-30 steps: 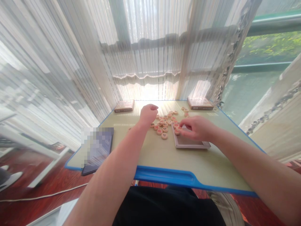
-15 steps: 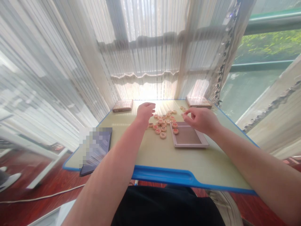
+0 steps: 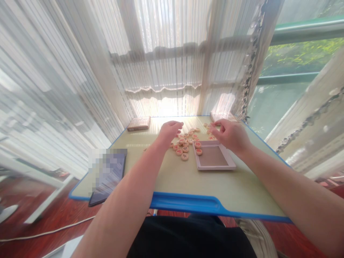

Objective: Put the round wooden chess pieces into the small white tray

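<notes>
Several round wooden chess pieces (image 3: 185, 141) with red and dark characters lie scattered on the green tabletop (image 3: 166, 175). A shallow white-rimmed tray (image 3: 215, 165) sits to their right, with two pieces (image 3: 198, 148) in its near-left corner. My left hand (image 3: 168, 132) hovers over the left side of the pile with its fingers loosely curled; what is inside them is hidden. My right hand (image 3: 228, 135) reaches past the tray's far edge, its fingertips pinched on a piece (image 3: 212, 125) in the small far-right group.
Two flat wooden boxes lie at the back, one left (image 3: 139, 123), one right (image 3: 224, 115), partly behind my right hand. A dark tablet (image 3: 107, 173) overhangs the left edge. The table has a blue rim (image 3: 188, 204). Sheer curtains (image 3: 166, 71) hang close behind.
My right hand has left the tray, where it set pieces down, and moved back to the far-right pieces. My left hand's fist has loosened slightly. The view shifted a little.
</notes>
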`<move>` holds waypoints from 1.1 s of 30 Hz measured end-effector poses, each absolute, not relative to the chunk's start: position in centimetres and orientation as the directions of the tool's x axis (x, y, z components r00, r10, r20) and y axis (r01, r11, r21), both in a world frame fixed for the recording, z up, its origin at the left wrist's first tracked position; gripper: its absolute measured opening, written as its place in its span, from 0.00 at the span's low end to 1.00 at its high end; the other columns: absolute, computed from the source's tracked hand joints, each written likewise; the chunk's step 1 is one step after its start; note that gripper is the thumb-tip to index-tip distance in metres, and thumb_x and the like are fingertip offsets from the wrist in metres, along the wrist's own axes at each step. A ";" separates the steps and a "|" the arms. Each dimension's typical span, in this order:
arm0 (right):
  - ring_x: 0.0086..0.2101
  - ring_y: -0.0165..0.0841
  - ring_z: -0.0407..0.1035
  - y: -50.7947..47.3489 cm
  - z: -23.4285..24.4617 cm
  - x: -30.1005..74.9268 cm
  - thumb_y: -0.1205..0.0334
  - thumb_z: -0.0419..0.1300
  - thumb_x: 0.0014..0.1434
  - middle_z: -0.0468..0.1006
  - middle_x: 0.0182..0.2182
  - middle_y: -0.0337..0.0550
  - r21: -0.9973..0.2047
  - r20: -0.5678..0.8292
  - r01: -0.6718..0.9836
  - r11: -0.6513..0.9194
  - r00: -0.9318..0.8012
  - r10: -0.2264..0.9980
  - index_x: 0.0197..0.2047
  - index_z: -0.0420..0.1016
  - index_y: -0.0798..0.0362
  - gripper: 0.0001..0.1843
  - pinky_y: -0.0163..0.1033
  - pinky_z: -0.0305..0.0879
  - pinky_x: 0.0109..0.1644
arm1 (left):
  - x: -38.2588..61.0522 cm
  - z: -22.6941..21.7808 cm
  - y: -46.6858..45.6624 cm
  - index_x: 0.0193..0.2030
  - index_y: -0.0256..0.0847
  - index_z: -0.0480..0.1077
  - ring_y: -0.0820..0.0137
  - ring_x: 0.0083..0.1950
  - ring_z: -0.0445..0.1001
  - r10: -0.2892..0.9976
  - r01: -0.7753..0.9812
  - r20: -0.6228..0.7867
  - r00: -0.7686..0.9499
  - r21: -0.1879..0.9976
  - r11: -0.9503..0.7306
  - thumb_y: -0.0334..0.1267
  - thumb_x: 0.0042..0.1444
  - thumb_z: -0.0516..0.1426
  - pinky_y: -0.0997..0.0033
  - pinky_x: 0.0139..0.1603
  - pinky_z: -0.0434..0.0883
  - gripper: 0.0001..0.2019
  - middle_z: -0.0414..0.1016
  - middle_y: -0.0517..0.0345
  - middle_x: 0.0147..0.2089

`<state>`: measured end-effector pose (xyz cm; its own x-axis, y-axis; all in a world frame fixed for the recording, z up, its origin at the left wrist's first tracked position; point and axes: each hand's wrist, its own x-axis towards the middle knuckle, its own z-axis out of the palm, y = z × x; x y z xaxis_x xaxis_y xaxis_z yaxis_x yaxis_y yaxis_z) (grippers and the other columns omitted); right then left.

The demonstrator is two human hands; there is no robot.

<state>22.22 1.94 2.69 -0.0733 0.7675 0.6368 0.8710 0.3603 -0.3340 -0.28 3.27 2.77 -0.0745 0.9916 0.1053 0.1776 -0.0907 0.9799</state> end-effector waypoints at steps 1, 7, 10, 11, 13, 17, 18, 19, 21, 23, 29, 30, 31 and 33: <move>0.21 0.31 0.63 1.8 2.6 22.1 0.50 0.54 0.54 0.69 0.17 0.39 -0.316 0.633 0.861 0.399 -0.122 0.764 0.36 0.76 0.55 0.18 0.35 0.52 0.26 | 0.1 2.9 2.9 0.36 0.37 0.74 0.68 0.37 0.74 0.994 0.176 0.111 0.018 0.978 -0.113 0.47 0.49 0.59 0.68 0.35 0.71 0.15 0.76 0.49 0.39; 0.19 0.27 0.61 0.4 2.2 20.8 0.48 0.56 0.53 0.68 0.18 0.36 -0.216 0.661 0.785 0.580 -0.320 0.679 0.39 0.76 0.54 0.19 0.33 0.52 0.26 | 2.3 3.1 1.1 0.39 0.36 0.75 0.70 0.35 0.73 0.915 0.218 0.162 0.369 0.942 -0.255 0.51 0.53 0.56 0.70 0.36 0.70 0.19 0.77 0.49 0.38; 0.19 0.27 0.60 0.1 2.4 20.7 0.49 0.56 0.53 0.66 0.17 0.35 -0.216 0.679 0.794 0.568 -0.296 0.672 0.38 0.76 0.54 0.18 0.33 0.52 0.26 | 2.0 2.8 1.5 0.39 0.37 0.75 0.69 0.35 0.74 0.937 0.405 0.254 0.239 0.851 -0.334 0.47 0.57 0.52 0.69 0.36 0.69 0.17 0.77 0.51 0.37; 0.19 0.27 0.60 0.1 2.5 20.8 0.50 0.56 0.53 0.66 0.16 0.35 -0.221 0.676 0.801 0.556 -0.285 0.680 0.38 0.76 0.54 0.18 0.33 0.51 0.26 | 1.8 2.7 1.7 0.39 0.38 0.75 0.68 0.36 0.73 0.938 0.515 0.296 0.179 0.784 -0.346 0.45 0.56 0.52 0.69 0.37 0.69 0.15 0.77 0.52 0.38; 0.19 0.27 0.59 0.3 2.6 21.0 0.49 0.55 0.53 0.65 0.16 0.35 -0.234 0.664 0.815 0.530 -0.264 0.700 0.36 0.75 0.55 0.18 0.33 0.50 0.25 | 1.2 2.5 2.0 0.40 0.40 0.75 0.65 0.40 0.73 0.936 0.725 0.324 0.141 0.610 -0.320 0.41 0.52 0.55 0.68 0.40 0.69 0.13 0.76 0.52 0.41; 0.19 0.28 0.59 0.7 2.5 21.2 0.48 0.54 0.54 0.66 0.16 0.36 -0.243 0.636 0.827 0.507 -0.259 0.727 0.34 0.75 0.54 0.18 0.33 0.49 0.25 | 0.6 2.7 1.9 0.38 0.40 0.75 0.58 0.42 0.72 0.960 0.923 0.252 0.123 0.326 -0.204 0.48 0.48 0.57 0.65 0.39 0.68 0.16 0.74 0.47 0.43; 0.19 0.28 0.59 0.8 2.4 21.2 0.48 0.54 0.54 0.66 0.16 0.36 -0.243 0.632 0.827 0.507 -0.262 0.730 0.34 0.75 0.54 0.18 0.33 0.49 0.25 | 0.6 2.8 1.7 0.37 0.39 0.75 0.57 0.42 0.72 0.963 0.943 0.247 0.104 0.284 -0.175 0.50 0.48 0.57 0.65 0.39 0.68 0.17 0.75 0.46 0.41; 0.19 0.28 0.59 0.8 2.4 21.2 0.48 0.54 0.54 0.66 0.16 0.36 -0.243 0.629 0.827 0.507 -0.264 0.731 0.34 0.75 0.54 0.18 0.33 0.49 0.25 | 0.6 2.9 1.6 0.36 0.39 0.75 0.57 0.41 0.73 0.966 0.956 0.244 0.087 0.254 -0.150 0.52 0.48 0.56 0.64 0.38 0.68 0.18 0.75 0.46 0.39; 0.19 0.28 0.59 0.7 2.4 21.2 0.48 0.54 0.54 0.65 0.16 0.35 -0.242 0.626 0.826 0.508 -0.267 0.733 0.34 0.75 0.54 0.18 0.34 0.49 0.25 | 0.8 3.1 1.3 0.35 0.40 0.75 0.57 0.39 0.73 0.975 0.968 0.213 0.070 0.220 -0.117 0.53 0.48 0.56 0.65 0.36 0.68 0.18 0.75 0.47 0.36; 0.19 0.27 0.59 0.7 2.4 21.1 0.48 0.54 0.54 0.65 0.16 0.35 -0.240 0.622 0.827 0.508 -0.271 0.735 0.35 0.75 0.54 0.18 0.34 0.49 0.25 | 0.9 3.1 1.2 0.35 0.40 0.74 0.58 0.37 0.73 0.982 0.973 0.175 0.072 0.203 -0.108 0.50 0.48 0.56 0.66 0.35 0.68 0.16 0.76 0.48 0.34; 0.19 0.28 0.60 0.7 2.5 21.2 0.48 0.54 0.54 0.66 0.17 0.36 -0.237 0.601 0.833 0.499 -0.278 0.750 0.36 0.76 0.53 0.18 0.34 0.49 0.25 | 1.0 2.9 1.2 0.34 0.41 0.74 0.59 0.37 0.73 0.980 0.976 0.171 0.105 0.169 -0.134 0.42 0.48 0.55 0.66 0.34 0.68 0.11 0.76 0.49 0.35; 0.19 0.28 0.60 0.7 2.5 21.2 0.48 0.54 0.54 0.66 0.17 0.36 -0.235 0.598 0.834 0.499 -0.280 0.751 0.36 0.76 0.53 0.18 0.34 0.49 0.25 | 1.0 2.9 1.2 0.34 0.41 0.74 0.60 0.37 0.73 0.980 0.976 0.166 0.109 0.168 -0.137 0.42 0.48 0.55 0.66 0.34 0.68 0.11 0.76 0.49 0.35; 0.19 0.28 0.60 0.7 2.5 21.2 0.48 0.54 0.54 0.67 0.17 0.36 -0.233 0.594 0.835 0.499 -0.284 0.753 0.36 0.76 0.53 0.18 0.34 0.49 0.25 | 1.0 2.9 1.2 0.34 0.41 0.74 0.60 0.36 0.73 0.981 0.976 0.158 0.112 0.169 -0.139 0.42 0.48 0.54 0.66 0.34 0.68 0.10 0.76 0.49 0.34; 0.19 0.28 0.60 0.6 2.4 21.2 0.48 0.54 0.54 0.67 0.17 0.36 -0.231 0.587 0.835 0.500 -0.290 0.756 0.36 0.76 0.53 0.18 0.34 0.49 0.25 | 1.1 3.0 1.1 0.33 0.41 0.74 0.60 0.36 0.73 0.983 0.976 0.143 0.112 0.171 -0.136 0.42 0.48 0.54 0.67 0.33 0.68 0.10 0.76 0.50 0.33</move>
<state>21.21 0.64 2.44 -0.2904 0.7560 0.5866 0.8348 0.4998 -0.2309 1.05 1.13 3.01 0.1124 0.9833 0.1430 0.9758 -0.1364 0.1709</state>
